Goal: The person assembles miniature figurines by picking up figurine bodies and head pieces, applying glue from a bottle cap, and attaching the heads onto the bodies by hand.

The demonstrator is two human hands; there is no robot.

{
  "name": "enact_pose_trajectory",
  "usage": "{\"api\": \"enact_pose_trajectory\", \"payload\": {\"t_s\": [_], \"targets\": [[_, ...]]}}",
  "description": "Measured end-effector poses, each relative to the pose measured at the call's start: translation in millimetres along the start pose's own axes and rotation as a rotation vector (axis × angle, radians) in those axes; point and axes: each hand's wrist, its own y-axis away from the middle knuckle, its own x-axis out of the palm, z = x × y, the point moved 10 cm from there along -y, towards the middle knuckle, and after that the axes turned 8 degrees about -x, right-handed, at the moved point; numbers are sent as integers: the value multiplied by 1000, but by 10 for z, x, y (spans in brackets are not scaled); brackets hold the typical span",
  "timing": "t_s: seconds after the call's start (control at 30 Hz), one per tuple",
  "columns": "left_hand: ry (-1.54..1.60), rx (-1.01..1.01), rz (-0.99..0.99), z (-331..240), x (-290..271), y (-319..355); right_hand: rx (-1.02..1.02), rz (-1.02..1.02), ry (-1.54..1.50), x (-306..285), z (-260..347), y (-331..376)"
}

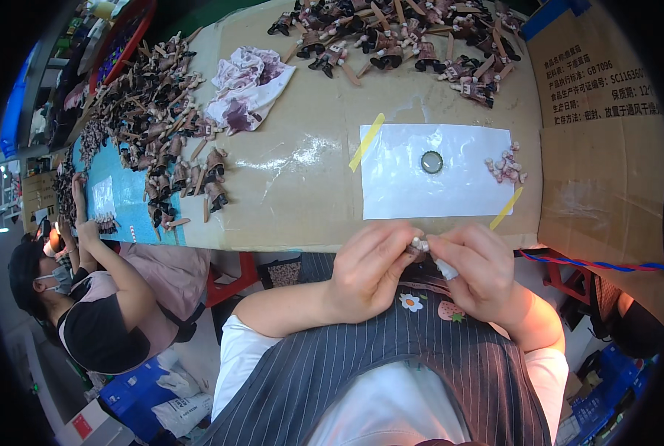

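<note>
Both hands meet just past the table's near edge, in front of my apron. My left hand is closed, its thumb and fingertips pinching one side of a tiny pale figurine part. From the other side, my right hand grips the same part at its fingertips. A scrap of white cloth or tissue also shows under the right fingers. Beyond the hands lies a sheet of white paper, with an upturned bottle cap on it. Several small pinkish-white parts are heaped at its right edge.
Painted figurines on wooden sticks crowd the table's left side and far side. A stained white cloth lies between them. Cardboard boxes wall the right. At the left, a masked person works at the same table.
</note>
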Motion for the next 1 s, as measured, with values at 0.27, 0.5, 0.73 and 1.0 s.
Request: {"api": "enact_pose_trajectory", "payload": {"t_s": [0.27, 0.5, 0.73, 1.0], "targets": [[-74, 110, -6, -210, 29, 49, -111, -31, -12, -22, 157, 121], [-77, 149, 2, -263, 40, 99, -170, -96, -19, -55, 228, 143], [-90, 163, -4, -268, 24, 102, -171, -90, -19, -50, 236, 115], [-95, 149, -1, -188, 37, 109, -143, -68, -29, -10, 175, 106]]}}
